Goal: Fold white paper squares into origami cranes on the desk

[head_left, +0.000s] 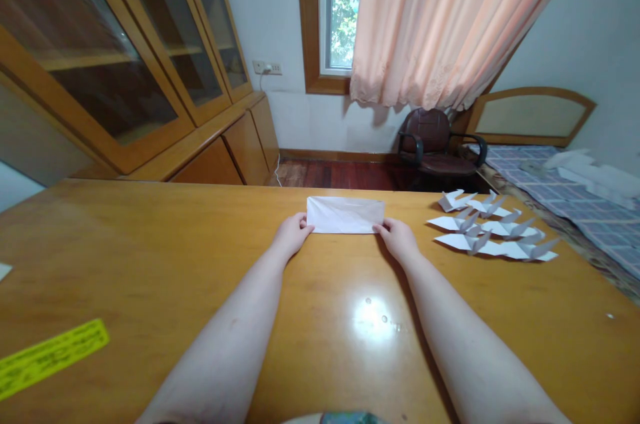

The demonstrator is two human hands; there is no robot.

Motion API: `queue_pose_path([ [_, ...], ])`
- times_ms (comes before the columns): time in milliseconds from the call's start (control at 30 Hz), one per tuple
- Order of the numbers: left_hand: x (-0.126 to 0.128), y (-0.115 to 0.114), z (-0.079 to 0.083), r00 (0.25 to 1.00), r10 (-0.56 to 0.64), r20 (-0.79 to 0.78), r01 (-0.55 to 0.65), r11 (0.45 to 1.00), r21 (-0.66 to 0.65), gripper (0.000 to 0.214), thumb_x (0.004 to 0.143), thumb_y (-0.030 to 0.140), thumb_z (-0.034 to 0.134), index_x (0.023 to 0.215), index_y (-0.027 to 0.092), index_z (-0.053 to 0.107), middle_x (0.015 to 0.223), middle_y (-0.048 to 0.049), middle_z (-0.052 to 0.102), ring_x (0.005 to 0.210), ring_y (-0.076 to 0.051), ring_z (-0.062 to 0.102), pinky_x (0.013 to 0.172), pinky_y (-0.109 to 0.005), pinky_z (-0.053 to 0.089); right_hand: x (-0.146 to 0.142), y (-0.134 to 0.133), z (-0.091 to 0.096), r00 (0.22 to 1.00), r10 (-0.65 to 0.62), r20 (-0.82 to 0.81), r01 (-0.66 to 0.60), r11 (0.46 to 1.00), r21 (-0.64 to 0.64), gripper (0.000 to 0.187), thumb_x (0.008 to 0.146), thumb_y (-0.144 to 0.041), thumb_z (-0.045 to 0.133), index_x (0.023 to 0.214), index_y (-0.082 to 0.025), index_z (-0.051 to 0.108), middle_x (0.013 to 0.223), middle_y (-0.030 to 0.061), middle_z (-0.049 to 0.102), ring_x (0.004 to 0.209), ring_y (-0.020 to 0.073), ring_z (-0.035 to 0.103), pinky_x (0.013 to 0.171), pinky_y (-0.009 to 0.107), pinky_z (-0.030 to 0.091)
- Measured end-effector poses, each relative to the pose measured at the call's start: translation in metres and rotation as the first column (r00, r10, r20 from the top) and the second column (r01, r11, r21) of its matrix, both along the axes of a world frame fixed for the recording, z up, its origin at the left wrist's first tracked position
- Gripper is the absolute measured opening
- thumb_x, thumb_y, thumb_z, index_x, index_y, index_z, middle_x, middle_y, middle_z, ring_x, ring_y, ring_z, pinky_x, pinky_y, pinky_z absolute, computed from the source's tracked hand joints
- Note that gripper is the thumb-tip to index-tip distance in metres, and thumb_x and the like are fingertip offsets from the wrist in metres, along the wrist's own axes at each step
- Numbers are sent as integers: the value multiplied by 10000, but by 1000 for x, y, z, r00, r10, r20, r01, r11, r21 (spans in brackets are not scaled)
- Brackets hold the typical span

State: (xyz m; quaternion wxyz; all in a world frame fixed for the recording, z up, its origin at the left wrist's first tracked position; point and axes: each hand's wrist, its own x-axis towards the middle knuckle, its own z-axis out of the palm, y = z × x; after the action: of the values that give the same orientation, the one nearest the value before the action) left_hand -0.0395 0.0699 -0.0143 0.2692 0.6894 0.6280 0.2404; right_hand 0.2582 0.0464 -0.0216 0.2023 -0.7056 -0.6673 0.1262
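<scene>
A white sheet of paper (345,215), folded into a long rectangle with faint creases, is held between my two hands near the far edge of the table. My left hand (292,236) pinches its lower left corner, thumb in front. At the lower right corner, my right hand (399,240) grips the paper in the same way. The fingers behind the paper are partly hidden. To the right of my right hand stand several folded white paper cranes (493,227), grouped in rows.
The wooden table (165,264) carries a yellow strip with writing (53,357) at the left. Beyond it are a glass-doored cabinet (150,51), a dark red armchair (430,137), a pink curtain (440,17) and a bed (565,184) at the right.
</scene>
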Motion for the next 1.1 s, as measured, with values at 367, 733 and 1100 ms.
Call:
queue_pose_path([
  [367, 7, -4, 1, 994, 82, -76, -84, 996, -13, 611, 720, 288, 669, 1295, 160, 506, 822, -37, 719, 891, -219, 649, 757, -291, 449, -3, -2, 3, 992, -118, -43, 116, 993, -30, 171, 773, -381, 623, 786, -214, 656, 801, 31, 694, 752, 189, 615, 646, 273, 369],
  [733, 13, -10, 10, 919, 219, -327, -210, 976, 62, 670, 731, 379, 688, 1337, 197, 465, 1150, -116, 665, 1178, -319, 525, 1019, -461, 350, 0, 0, 3, 975, -214, -56, 210, 976, -62, 189, 760, -373, 654, 860, -213, 658, 803, 16, 686, 763, 176, 613, 664, 272, 366],
  [1100, 52, -41, -4, 735, -453, -504, 487, 870, -71, 655, 908, 526, 361, 1486, 251, 224, 1568, -78, 155, 1446, -292, 100, 1149, -551, 84, -21, -11, 10, 991, 128, 44, -134, 974, 181, 400, 840, -377, 547, 1182, -180, 607, 1203, 123, 621, 1137, 275, 533, 973, 421, 374],
])
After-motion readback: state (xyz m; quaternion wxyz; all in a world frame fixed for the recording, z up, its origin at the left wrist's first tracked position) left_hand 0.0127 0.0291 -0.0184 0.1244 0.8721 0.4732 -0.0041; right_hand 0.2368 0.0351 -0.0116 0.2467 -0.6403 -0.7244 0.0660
